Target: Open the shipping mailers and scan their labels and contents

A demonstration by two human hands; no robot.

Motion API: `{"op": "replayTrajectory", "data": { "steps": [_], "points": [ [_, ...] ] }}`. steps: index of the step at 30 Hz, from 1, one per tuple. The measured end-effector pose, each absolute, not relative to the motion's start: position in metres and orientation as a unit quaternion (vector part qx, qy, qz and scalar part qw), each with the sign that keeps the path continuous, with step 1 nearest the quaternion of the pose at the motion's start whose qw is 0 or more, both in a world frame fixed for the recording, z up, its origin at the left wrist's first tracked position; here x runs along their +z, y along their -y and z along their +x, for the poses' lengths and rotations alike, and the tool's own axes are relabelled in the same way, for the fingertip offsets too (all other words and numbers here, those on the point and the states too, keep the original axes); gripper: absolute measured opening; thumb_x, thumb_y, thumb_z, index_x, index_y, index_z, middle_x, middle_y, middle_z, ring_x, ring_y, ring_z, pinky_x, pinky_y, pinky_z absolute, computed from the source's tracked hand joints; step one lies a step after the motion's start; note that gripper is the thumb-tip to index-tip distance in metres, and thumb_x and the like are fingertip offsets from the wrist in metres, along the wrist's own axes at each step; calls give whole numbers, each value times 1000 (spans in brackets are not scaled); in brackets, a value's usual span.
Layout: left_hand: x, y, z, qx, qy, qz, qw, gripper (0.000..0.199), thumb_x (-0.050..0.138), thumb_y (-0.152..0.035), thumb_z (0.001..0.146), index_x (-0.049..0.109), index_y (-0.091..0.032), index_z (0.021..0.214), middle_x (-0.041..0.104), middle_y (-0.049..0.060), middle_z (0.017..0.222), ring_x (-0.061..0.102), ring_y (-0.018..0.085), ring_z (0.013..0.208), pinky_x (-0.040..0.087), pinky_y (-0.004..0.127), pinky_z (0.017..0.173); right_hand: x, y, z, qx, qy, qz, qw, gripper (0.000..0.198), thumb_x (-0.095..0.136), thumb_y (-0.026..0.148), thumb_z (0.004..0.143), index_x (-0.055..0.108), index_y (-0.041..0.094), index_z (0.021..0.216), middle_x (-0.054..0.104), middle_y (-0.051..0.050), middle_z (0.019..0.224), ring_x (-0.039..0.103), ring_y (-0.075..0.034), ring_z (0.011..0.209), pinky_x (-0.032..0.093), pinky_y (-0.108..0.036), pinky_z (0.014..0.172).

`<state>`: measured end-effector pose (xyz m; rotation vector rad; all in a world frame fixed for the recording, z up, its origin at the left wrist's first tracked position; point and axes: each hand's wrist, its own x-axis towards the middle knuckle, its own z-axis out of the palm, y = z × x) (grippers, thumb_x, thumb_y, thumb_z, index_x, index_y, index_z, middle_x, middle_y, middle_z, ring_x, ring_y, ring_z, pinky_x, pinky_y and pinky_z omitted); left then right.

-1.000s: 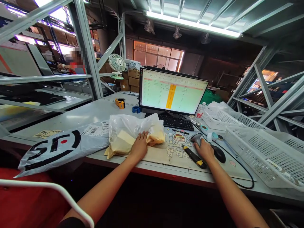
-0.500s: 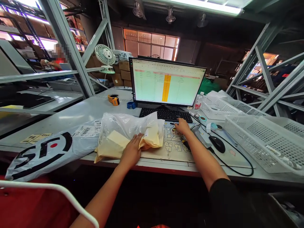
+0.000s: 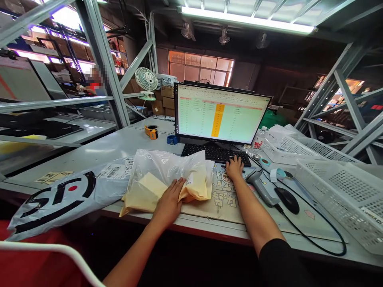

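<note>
My left hand (image 3: 169, 202) lies flat with its fingers stretched out on a clear plastic bag (image 3: 161, 161). Inside the bag are pale yellow packages (image 3: 196, 187). My right hand (image 3: 235, 167) is open, its fingers spread over the lower right keys of a black keyboard (image 3: 206, 153). Behind the keyboard stands a monitor (image 3: 194, 115) with a spreadsheet on its screen. A grey barcode scanner (image 3: 263, 189) lies to the right of my right forearm. Left of the clear bag rests a grey mailing bag (image 3: 103, 187) with a black logo and a barcode label.
White perforated baskets (image 3: 335, 187) line the right side, near a black mouse (image 3: 287, 199) and a looping cable. Tape rolls (image 3: 151, 131) sit left of the monitor, with a fan (image 3: 146, 79) beyond. Another person (image 3: 95, 81) is far left behind metal posts.
My right hand has gone from bunched fingers at the keyboard's front edge to spread fingers on its keys. My left hand stays on the bag. The camera view has shifted.
</note>
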<state>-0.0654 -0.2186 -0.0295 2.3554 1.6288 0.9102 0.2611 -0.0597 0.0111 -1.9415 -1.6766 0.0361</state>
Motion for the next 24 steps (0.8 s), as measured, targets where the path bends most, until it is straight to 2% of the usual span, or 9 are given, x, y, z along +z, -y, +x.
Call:
{"op": "replayTrajectory", "data": {
  "steps": [2,4,6,8,12,15,19,22,24],
  "points": [
    [-31,218,-66,309,-536,782,74,76,46,-2,86,44,-14,161,42,8,168,33,29,159,31,49,132,19,64,256,4,622,-707,336,45,45,30,102,63,6,136,37,-25,165,22,-40,158,18,-60,126],
    [-32,218,-66,321,-531,781,77,76,46,-2,86,44,-15,161,43,7,167,34,28,159,32,49,132,29,70,249,0,623,-678,390,40,45,31,101,65,9,128,51,-25,154,35,-36,150,27,-54,123],
    [-34,217,-67,335,-527,777,79,76,46,-2,86,46,-16,160,44,8,167,34,28,158,33,49,132,40,78,242,10,629,-644,434,31,47,31,99,66,12,115,65,-23,132,53,-33,131,39,-49,114],
    [-34,216,-68,349,-521,774,82,75,46,-2,85,47,-16,159,45,9,166,36,28,158,34,50,131,51,88,233,37,639,-612,465,23,50,31,97,66,16,102,72,-17,109,64,-29,108,48,-44,102],
    [-34,215,-68,366,-511,773,88,73,43,-2,87,47,-12,159,46,12,164,38,29,156,34,52,130,65,111,213,127,663,-551,491,19,57,32,98,66,19,87,73,-6,82,68,-21,78,54,-33,77],
    [-32,215,-69,376,-510,768,90,72,42,-2,87,46,-9,158,48,14,163,39,30,156,34,53,130,69,137,201,179,663,-530,497,24,62,38,103,70,16,96,73,-5,90,69,-17,77,57,-30,71],
    [-33,216,-69,404,-500,761,93,71,43,-4,87,47,-12,157,51,12,162,43,28,154,35,50,130,70,195,205,195,637,-539,515,33,67,42,104,66,17,125,68,-9,122,69,-21,100,62,-39,87],
    [-35,214,-70,417,-490,760,93,70,42,-6,88,48,-13,157,52,10,161,44,27,153,34,50,130,69,252,219,198,607,-558,530,32,65,41,105,66,19,128,66,-9,128,68,-22,105,62,-40,89],
    [-37,212,-71,418,-487,762,89,69,42,-7,88,48,-13,157,53,11,160,44,28,153,35,51,130,67,296,233,196,582,-574,541,29,65,43,105,68,19,121,69,-8,120,69,-19,96,62,-34,81]
  ]
}}
